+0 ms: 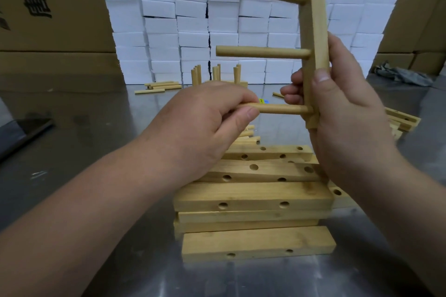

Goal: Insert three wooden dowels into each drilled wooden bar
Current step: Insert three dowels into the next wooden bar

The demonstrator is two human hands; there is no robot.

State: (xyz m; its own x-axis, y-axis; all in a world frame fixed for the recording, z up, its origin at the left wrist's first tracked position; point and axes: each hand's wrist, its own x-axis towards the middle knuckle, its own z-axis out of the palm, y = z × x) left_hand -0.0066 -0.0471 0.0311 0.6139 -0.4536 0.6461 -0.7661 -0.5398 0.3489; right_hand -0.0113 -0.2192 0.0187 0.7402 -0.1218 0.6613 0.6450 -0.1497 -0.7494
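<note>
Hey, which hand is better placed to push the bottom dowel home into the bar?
Left. The left hand pinches the bottom dowel, while the right hand grips the upright bar, steadying it.

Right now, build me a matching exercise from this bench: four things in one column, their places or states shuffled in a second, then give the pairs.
Things
1. held bar
2. bottom dowel
3. stack of drilled bars
4. far-left loose dowels

Places or states
A. lying flat on the table by the white foam blocks
B. pinched by the left hand, one end in a hole
C. piled below both hands, visible holes empty
D. upright in the right hand's grip

Pairs: 1-D, 2-B, 3-C, 4-A
</note>
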